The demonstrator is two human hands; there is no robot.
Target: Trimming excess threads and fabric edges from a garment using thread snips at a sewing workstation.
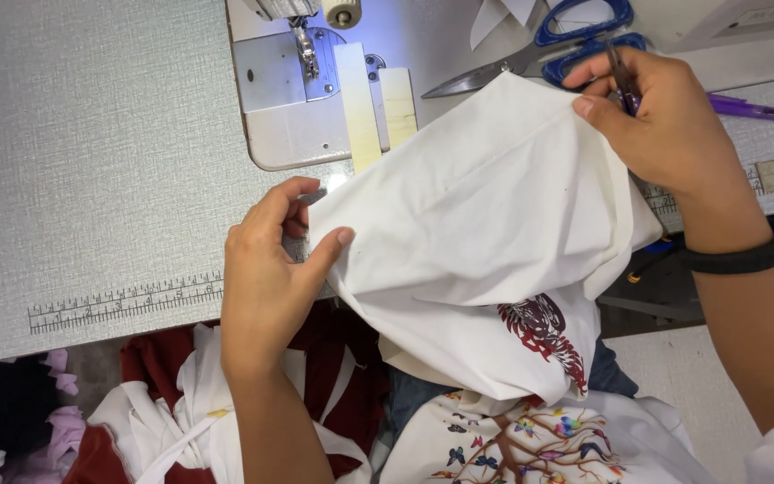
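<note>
A white fabric piece (485, 224) with a dark red print near its lower edge is stretched between both hands over the table's front edge. My left hand (266, 278) pinches its left corner between thumb and fingers. My right hand (665, 125) grips the upper right corner and also holds a small purple-handled tool (622, 82) between its fingers. A black band sits on my right wrist. The sewing machine's needle plate and presser foot (302, 67) lie just behind the fabric, lit by a lamp.
Blue-handled scissors (548, 45) lie at the back, next to a purple pen (759, 110). A ruler strip (123, 303) runs along the grey table's front edge. Red and white cloth pieces (181, 403) are piled below, beside a white garment with a butterfly print (539, 439).
</note>
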